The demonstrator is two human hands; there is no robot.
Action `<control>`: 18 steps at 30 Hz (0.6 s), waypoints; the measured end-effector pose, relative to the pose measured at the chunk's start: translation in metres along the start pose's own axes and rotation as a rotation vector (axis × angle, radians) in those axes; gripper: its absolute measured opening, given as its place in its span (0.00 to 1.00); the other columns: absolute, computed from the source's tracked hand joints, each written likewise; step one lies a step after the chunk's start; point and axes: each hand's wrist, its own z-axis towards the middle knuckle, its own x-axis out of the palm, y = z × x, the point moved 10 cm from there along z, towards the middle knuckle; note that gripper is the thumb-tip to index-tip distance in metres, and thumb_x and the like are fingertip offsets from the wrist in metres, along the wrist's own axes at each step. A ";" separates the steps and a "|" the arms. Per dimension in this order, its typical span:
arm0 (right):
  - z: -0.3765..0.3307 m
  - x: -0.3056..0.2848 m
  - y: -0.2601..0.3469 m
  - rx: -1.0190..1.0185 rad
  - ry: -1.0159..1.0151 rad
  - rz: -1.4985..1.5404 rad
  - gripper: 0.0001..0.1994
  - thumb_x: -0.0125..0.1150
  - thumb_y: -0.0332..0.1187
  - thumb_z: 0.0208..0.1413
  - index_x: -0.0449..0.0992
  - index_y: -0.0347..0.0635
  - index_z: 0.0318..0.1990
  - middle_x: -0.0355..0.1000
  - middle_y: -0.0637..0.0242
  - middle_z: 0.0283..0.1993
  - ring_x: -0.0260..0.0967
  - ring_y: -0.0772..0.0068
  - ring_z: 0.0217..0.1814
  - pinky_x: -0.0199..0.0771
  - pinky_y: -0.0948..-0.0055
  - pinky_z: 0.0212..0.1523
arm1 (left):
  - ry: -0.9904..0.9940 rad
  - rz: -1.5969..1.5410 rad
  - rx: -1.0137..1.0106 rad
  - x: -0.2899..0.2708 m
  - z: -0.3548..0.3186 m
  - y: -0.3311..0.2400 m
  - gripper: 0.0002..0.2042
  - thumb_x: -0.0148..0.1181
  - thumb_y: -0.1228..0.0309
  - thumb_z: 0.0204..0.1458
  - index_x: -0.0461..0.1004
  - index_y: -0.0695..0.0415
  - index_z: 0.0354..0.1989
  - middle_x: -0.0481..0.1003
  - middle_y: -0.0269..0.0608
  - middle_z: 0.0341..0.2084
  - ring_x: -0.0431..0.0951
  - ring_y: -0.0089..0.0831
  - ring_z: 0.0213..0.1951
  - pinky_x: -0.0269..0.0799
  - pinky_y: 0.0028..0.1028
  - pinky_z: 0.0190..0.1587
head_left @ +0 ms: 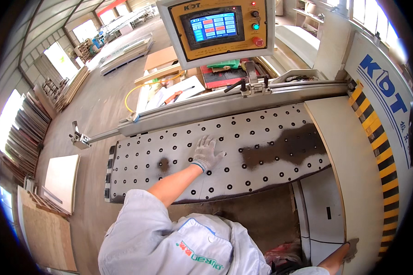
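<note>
My left hand (207, 153), in a pale knit work glove, rests palm down on a grey metal work table (174, 176) dotted with black round pads. Its fingers are spread and it holds nothing. At the lower right, my right hand (352, 250), in a darker glove, is at the left edge of a long beige board (353, 169). It seems to grip that edge, though much of it is hidden. The board lies across the table's right end, alongside the machine's housing with its yellow and black stripes (378, 151).
A control panel with a lit screen (214, 26) hangs above the far side. A metal fence rail (234, 104) with a clamp-like stop (254, 87) borders the table's far edge. Beyond lie an orange-handled tool (173, 97) and a yellow hose (128, 98). Boards (62, 181) stand at left.
</note>
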 end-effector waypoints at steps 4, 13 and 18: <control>-0.001 -0.003 -0.012 -0.010 -0.003 0.039 0.46 0.51 0.77 0.54 0.73 0.53 0.70 0.59 0.60 0.79 0.46 0.40 0.82 0.50 0.26 0.73 | 0.006 0.020 0.015 0.000 0.005 -0.006 0.40 0.58 0.43 0.59 0.66 0.62 0.71 0.59 0.56 0.75 0.52 0.53 0.78 0.42 0.48 0.81; 0.010 0.017 -0.010 0.016 0.104 0.038 0.47 0.48 0.78 0.54 0.71 0.53 0.72 0.54 0.62 0.82 0.43 0.41 0.85 0.45 0.23 0.75 | -0.028 0.048 0.038 -0.001 0.005 -0.007 0.40 0.58 0.42 0.59 0.68 0.63 0.70 0.61 0.57 0.74 0.53 0.51 0.78 0.44 0.48 0.80; 0.011 0.005 -0.015 0.029 0.054 0.057 0.46 0.50 0.78 0.53 0.70 0.62 0.73 0.51 0.64 0.84 0.37 0.41 0.87 0.41 0.20 0.74 | -0.016 0.041 0.038 0.000 0.006 -0.009 0.40 0.59 0.43 0.59 0.67 0.63 0.70 0.61 0.56 0.74 0.54 0.51 0.78 0.44 0.47 0.81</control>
